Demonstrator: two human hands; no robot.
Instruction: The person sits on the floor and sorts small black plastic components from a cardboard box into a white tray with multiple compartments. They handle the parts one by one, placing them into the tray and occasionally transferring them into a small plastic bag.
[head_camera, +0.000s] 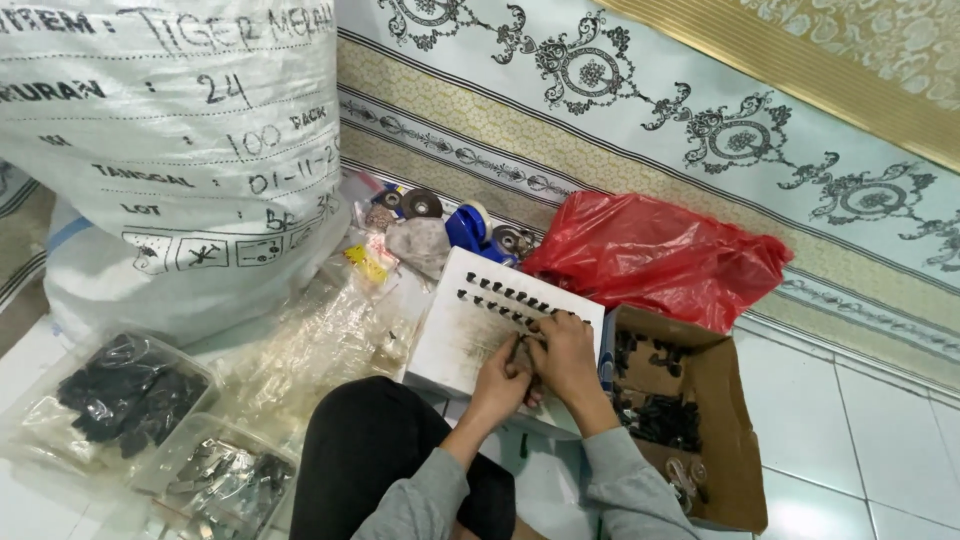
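Right hand (563, 352) beside cardboard box (722, 400) holding small black parts (660, 415).

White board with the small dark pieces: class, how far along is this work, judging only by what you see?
Done: two short rows of small dark pieces stand along the top of the white board. In hand: the left hand and right hand meet at the rows' end, working one small piece. Left: most of the board is bare, and many dark pieces remain in the cardboard box.
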